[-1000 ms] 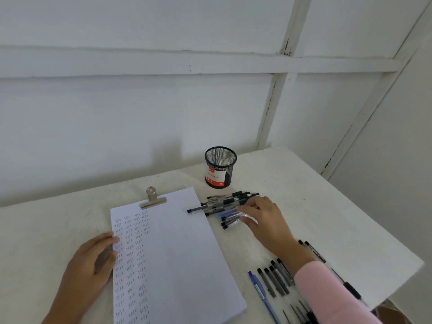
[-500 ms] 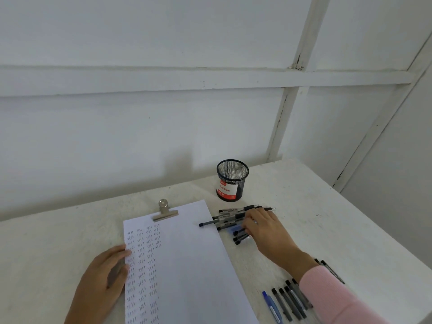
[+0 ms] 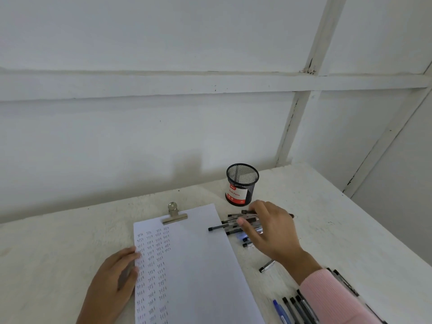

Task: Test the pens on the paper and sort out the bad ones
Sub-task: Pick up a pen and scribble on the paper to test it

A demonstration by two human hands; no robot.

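The left hand (image 3: 112,284) is lying flat, fingers straight, pressing the paper's (image 3: 198,265) 9 o'clock edge, likely steadying it for testing. The right hand (image 3: 271,232) is curling over the loose pens (image 3: 224,226) at the paper's 2 o'clock on the tabletop (image 3: 339,230). Whether it is pinching one cannot be told.

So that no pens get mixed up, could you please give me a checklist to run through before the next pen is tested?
1. Sheet steadied: the left hand rests on the left edge of the paper, and the clip holds the top: ok.
2. Room to write: the right part of the paper is unmarked: ok.
3. Pen in grip: the right hand has its fingers curled over the pile of pens: cannot tell.
4. Groups kept apart: a loose pen lies between the pile and the row of pens: not ok.
5. The mesh cup stands upright, with nothing sticking out: ok.
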